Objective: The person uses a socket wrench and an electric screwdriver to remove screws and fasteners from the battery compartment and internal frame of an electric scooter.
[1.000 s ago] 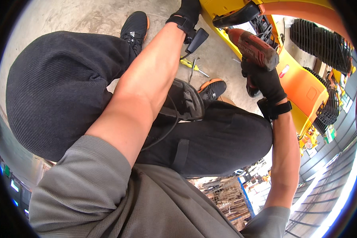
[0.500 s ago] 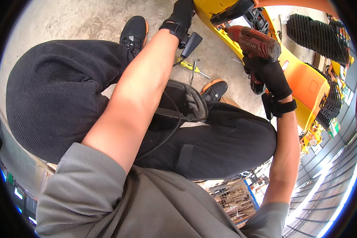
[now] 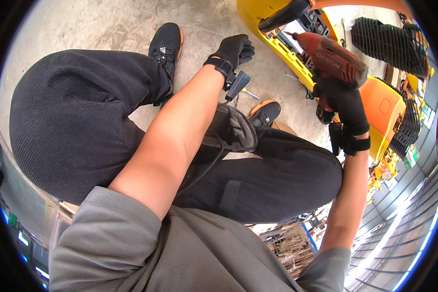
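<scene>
My right hand [image 3: 339, 100], in a black glove, is wrapped round the handle of a red cordless impact driver [image 3: 333, 58]. The driver points to the upper left, its tip close to a curved black part [image 3: 286, 15] on a yellow machine body [image 3: 289, 58]. Dark fittings show inside the opening of that body. My left hand [image 3: 232, 51], gloved in black too, hangs over the concrete floor, left of the yellow body and apart from it. Its fingers are loosely bent and hold nothing that I can see.
A screwdriver [image 3: 251, 93] lies on the floor by my shoe [image 3: 265, 113], partly hidden by my wrist device. A black, open-topped piece [image 3: 236, 127] is between my legs. Ribbed black tracks [image 3: 387, 46] and an orange panel [image 3: 382, 102] stand at the right.
My left hand has drawn back from the yellow body toward me, and its fingers now show. My right hand has shifted slightly right and nearer with the impact driver.
</scene>
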Available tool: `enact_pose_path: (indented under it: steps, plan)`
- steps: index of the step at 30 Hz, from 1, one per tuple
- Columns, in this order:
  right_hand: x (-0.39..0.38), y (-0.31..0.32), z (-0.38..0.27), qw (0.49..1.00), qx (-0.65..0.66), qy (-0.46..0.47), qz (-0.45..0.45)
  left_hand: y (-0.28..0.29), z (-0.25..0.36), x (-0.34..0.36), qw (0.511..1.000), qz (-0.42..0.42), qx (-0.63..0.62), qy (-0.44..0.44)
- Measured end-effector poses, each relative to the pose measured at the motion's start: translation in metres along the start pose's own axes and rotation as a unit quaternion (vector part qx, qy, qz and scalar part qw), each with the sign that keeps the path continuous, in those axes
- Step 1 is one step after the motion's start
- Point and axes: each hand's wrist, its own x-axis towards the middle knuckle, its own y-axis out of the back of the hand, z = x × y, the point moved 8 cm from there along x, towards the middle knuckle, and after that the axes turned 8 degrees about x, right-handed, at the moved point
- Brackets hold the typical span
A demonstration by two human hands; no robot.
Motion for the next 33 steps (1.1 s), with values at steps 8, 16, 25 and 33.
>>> enact_pose_path:
  steps: [8,16,25,33]
  plan:
    - [-0.047,0.063,0.032,0.993,-0.088,-0.034,0.066,-0.069,0.037,-0.062,0.96,-0.038,0.252,-0.118]
    - [-0.113,0.076,0.107,0.989,0.038,-0.035,0.136,-0.067,0.048,-0.049,0.953,0.025,0.244,-0.18]
    - [-0.225,0.013,0.228,0.954,0.066,-0.051,0.287,-0.034,0.055,-0.034,0.903,0.062,0.385,-0.178]
    - [-0.296,-0.077,0.341,0.938,0.103,-0.183,0.275,-0.047,0.047,-0.02,0.942,-0.057,0.29,-0.158]
